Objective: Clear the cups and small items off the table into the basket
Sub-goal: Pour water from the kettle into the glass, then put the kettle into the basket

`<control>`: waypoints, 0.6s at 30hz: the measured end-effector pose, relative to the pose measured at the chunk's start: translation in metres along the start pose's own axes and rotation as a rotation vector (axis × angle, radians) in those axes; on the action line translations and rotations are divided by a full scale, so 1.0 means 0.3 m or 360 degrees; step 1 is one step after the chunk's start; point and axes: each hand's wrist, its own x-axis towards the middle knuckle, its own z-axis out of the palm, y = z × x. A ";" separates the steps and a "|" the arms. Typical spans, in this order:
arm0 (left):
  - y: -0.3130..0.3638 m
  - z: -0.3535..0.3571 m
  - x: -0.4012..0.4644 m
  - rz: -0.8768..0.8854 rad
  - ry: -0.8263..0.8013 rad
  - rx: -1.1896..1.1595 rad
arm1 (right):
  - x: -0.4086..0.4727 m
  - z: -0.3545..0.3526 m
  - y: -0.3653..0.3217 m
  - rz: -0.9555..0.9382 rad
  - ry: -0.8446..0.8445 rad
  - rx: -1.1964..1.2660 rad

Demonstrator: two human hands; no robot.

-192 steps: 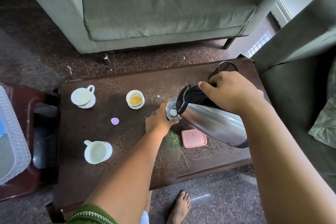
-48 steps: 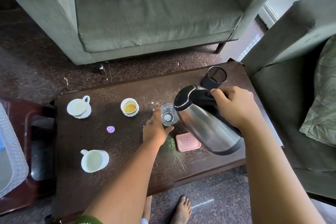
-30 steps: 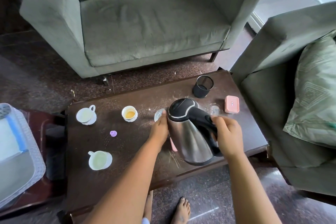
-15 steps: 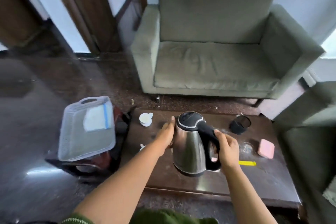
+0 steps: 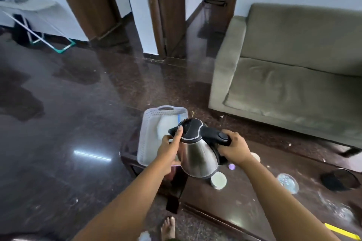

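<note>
Steel kettle hangs in the air between basket and table, roughly upright with its top leaning toward the camera, spout aimed left at the basket and black handle trailing right. The right hand is wrapped tight around that handle, while the left hand presses against the spout side, forefinger up on the lid rim. A white cup sits on the table just under the kettle's base.

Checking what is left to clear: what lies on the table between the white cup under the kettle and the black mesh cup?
In the head view, a clear glass stands between the white cup and the black mesh cup; the rest of that stretch of table is bare.
</note>
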 end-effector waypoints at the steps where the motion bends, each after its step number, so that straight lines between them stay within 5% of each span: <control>1: 0.012 -0.061 0.020 0.0007 0.0050 -0.0023 | 0.048 0.058 -0.033 -0.0020 -0.0019 -0.0030; 9: 0.022 -0.406 0.268 -0.0051 0.0063 -0.0303 | 0.334 0.507 -0.162 0.0241 -0.0041 -0.0246; 18: -0.001 -0.477 0.448 -0.0297 0.0006 -0.0336 | 0.466 0.637 -0.160 0.0394 -0.0276 -0.0371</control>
